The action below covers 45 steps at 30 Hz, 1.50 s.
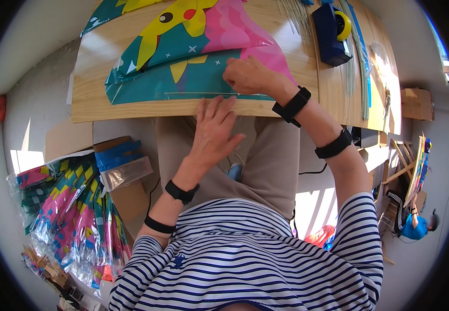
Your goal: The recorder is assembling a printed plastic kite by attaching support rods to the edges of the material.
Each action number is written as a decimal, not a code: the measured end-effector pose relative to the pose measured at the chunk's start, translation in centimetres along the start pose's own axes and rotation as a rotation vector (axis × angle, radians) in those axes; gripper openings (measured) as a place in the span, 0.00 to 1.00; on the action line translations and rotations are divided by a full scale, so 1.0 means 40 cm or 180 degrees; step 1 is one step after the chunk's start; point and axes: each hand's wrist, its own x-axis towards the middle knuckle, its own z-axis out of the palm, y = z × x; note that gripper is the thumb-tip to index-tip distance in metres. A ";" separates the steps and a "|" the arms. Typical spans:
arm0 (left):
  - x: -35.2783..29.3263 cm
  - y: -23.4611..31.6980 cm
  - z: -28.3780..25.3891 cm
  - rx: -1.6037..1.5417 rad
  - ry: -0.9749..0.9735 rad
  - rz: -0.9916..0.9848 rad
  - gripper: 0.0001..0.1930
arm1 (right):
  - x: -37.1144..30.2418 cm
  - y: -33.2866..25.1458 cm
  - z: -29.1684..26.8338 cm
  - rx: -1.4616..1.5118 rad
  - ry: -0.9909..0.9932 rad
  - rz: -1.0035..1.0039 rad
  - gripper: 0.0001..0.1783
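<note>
A glossy printed plastic sheet (146,85), green and pink with a yellow cartoon animal, lies partly folded on the wooden table in front of me. Along its near edge runs a thin pale rod (183,93). My left hand (212,129) reaches flat over the table's near edge, fingers stretched out, their tips at the rod and the sheet's border. Just beyond and to the right, my right hand (250,76) is closed above the sheet, fingers curled down. Whatever its fingertips pinch is hidden from view.
A dark blue tape dispenser (331,41) with a yellow roll stands far right. Beside it lie bundles of thin rods (363,83). Left of my legs, folded printed sheets (74,207) hang near a cardboard box (69,139). Another person (415,225) sits far right.
</note>
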 end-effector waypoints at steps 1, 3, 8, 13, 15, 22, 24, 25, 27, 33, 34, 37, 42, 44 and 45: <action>0.004 0.001 0.000 0.0001 -0.0006 0.0017 0.26 | -0.001 0.001 0.002 -0.0003 0.0031 -0.0009 0.03; 0.010 -0.001 0.005 0.0002 -0.0012 0.0047 0.26 | -0.001 0.004 0.007 -0.0009 0.0094 -0.0027 0.03; 0.014 -0.005 0.020 0.0111 -0.0038 0.0008 0.27 | 0.002 0.003 0.011 -0.0119 0.0073 0.0008 0.04; 0.020 0.001 0.024 0.0301 -0.0092 -0.0012 0.28 | 0.010 -0.004 0.011 -0.0445 0.0063 0.0150 0.04; 0.022 0.004 0.026 0.0364 -0.0116 -0.0008 0.28 | 0.020 -0.011 0.004 -0.0716 -0.0103 0.0327 0.04; 0.024 0.012 0.026 0.0439 -0.0115 -0.0032 0.29 | 0.010 0.000 -0.009 -0.0310 0.0229 0.0546 0.09; 0.023 0.013 0.024 0.0429 -0.0124 -0.0038 0.29 | 0.006 0.004 0.006 -0.0111 0.0020 0.0494 0.09; 0.020 0.013 0.025 0.0417 -0.0137 -0.0046 0.29 | 0.005 0.005 0.009 -0.0105 0.0081 0.0478 0.09; 0.016 0.009 0.026 0.0308 -0.0006 0.0006 0.26 | 0.007 0.009 0.014 -0.0093 0.0202 0.0447 0.09; -0.003 0.003 0.003 0.0149 0.0172 0.0078 0.21 | 0.008 -0.003 0.017 -0.0074 0.0214 0.0489 0.03; -0.007 -0.001 -0.001 0.0140 0.0192 0.0045 0.21 | 0.008 -0.006 0.016 -0.0059 0.0217 0.0479 0.03; 0.001 -0.015 -0.004 0.0202 0.0298 -0.0026 0.20 | 0.007 -0.010 0.013 -0.0055 0.0223 0.0456 0.03; 0.021 -0.011 0.006 0.0170 0.0311 0.0093 0.20 | 0.004 -0.013 0.015 -0.0083 0.0281 0.0423 0.03; 0.024 -0.009 0.010 0.0157 0.0300 0.0116 0.20 | 0.002 -0.015 0.014 -0.0110 0.0251 0.0438 0.03; 0.025 -0.008 0.010 0.0159 0.0285 0.0118 0.20 | 0.001 -0.016 0.014 -0.0124 0.0236 0.0446 0.03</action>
